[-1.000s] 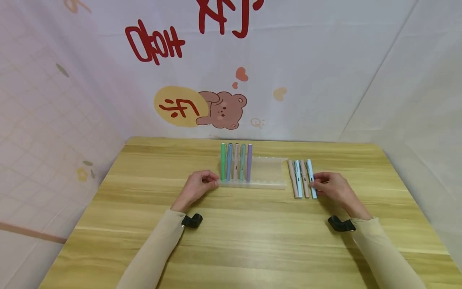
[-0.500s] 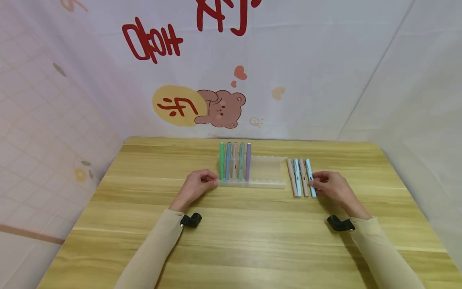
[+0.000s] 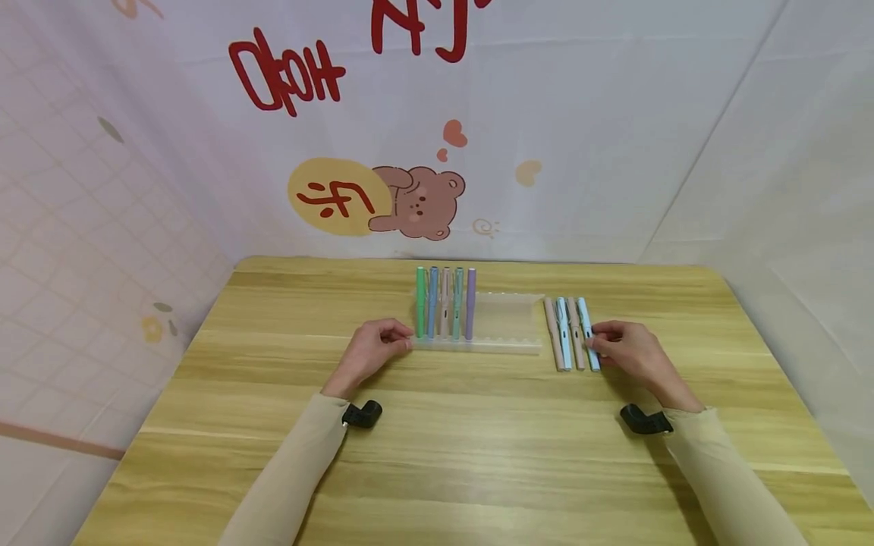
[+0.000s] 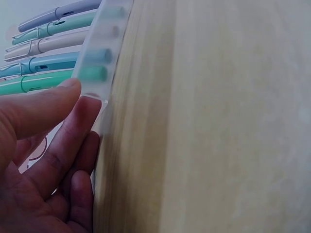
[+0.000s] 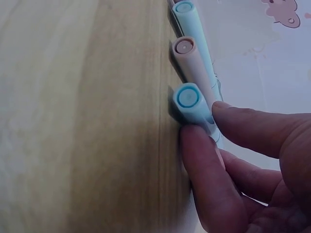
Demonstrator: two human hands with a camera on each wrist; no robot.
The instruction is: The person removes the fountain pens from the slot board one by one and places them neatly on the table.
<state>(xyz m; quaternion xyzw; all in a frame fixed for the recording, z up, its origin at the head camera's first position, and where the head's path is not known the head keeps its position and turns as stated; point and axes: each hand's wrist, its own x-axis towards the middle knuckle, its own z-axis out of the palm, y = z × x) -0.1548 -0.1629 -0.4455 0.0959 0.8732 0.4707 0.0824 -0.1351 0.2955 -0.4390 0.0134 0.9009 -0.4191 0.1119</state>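
Observation:
My left hand (image 3: 372, 350) pinches the left corner of a clear pen rack (image 3: 505, 349) between thumb and index finger. The left wrist view shows the thumb at the corner of its frosted ledge (image 4: 92, 90), beside a green pen (image 4: 48, 81). Pens stand in the rack's left part: green, blue, beige, teal and purple (image 3: 471, 303). At the right, my right hand (image 3: 631, 353) pinches a light blue pen (image 3: 585, 318), the rightmost of a row on the table. In the right wrist view, the thumb and a finger lie on either side of this pen's end (image 5: 188, 97).
Left of the pinched pen lie two beige pens, one of them a dusty beige pen (image 3: 575, 334), and another light blue pen (image 3: 564, 334). The wooden table (image 3: 478, 455) ends at a white printed cloth (image 3: 580, 152) behind.
The head view has shifted slightly. Both hands keep their places at the rack and the light blue pen, and the pens have not visibly moved.

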